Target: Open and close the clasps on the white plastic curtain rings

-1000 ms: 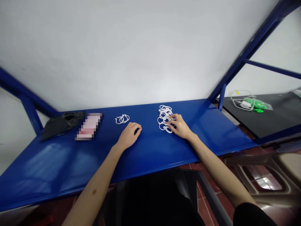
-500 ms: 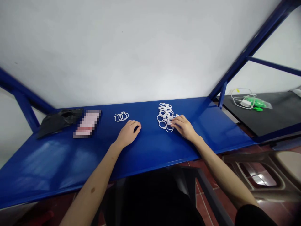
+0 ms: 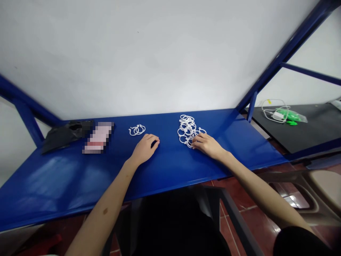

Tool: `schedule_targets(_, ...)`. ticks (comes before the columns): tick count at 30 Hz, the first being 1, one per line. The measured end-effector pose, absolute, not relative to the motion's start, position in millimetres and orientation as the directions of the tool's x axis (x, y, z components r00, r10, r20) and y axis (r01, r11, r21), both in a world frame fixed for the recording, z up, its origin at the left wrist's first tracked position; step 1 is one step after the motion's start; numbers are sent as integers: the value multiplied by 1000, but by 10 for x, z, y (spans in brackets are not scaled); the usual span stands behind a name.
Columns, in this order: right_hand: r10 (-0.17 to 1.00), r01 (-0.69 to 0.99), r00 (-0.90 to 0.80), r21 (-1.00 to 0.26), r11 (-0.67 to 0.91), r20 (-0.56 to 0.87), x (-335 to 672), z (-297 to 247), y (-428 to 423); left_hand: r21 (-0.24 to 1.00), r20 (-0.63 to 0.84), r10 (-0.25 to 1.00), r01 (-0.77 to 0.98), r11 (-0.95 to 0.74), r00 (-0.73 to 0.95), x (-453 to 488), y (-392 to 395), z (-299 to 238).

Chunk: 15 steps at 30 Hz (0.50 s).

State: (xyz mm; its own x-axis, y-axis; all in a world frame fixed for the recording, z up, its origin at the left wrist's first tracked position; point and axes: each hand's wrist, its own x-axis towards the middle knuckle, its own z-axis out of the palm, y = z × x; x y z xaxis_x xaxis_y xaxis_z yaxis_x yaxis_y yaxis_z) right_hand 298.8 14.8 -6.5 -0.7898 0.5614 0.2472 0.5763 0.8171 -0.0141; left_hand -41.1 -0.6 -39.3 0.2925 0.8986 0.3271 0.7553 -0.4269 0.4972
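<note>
Several white plastic rings [image 3: 187,127] with small knobs lie in an overlapping pile on the blue table [image 3: 170,167]. At the near right edge of this pile is my right hand [image 3: 206,145], its bent fingers closed on one ring [image 3: 190,142], partly hidden by the fingertips. My left hand [image 3: 144,147] rests on the table left of the pile, thumb and fingers curled together, with nothing visible in them. Just beyond it lies a small group of white rings [image 3: 137,130], with gaps visible in their loops.
A pixelated pink object [image 3: 98,138] and a black plastic bag [image 3: 66,133] lie at the left. Blue frame bars [image 3: 266,78] rise at both sides. On the right, a black table [image 3: 282,131] holds a white cable and a green item. A chair [image 3: 317,192] stands below.
My right hand has shifted slightly nearer to me along the pile, uncovering rings at its right side. The left hand stays in place. The view has tilted a little.
</note>
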Motion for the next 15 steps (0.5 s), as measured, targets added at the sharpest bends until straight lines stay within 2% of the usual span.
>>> schedule_targets(5,527,556,-808,45,830,264,2924,-118,74,499,309,905,760,-416,292,-407,-13,-369)
schedule_targets(11,519,521,-792,-86,849,322,2699,-97,-61,478,374,879,751,-455,295,-328,-97,-299)
schedule_targets(15,473,469,-818,-96,878,328,2478,-82,-128,549,386,826,618,-563,410,-170,-198,-250)
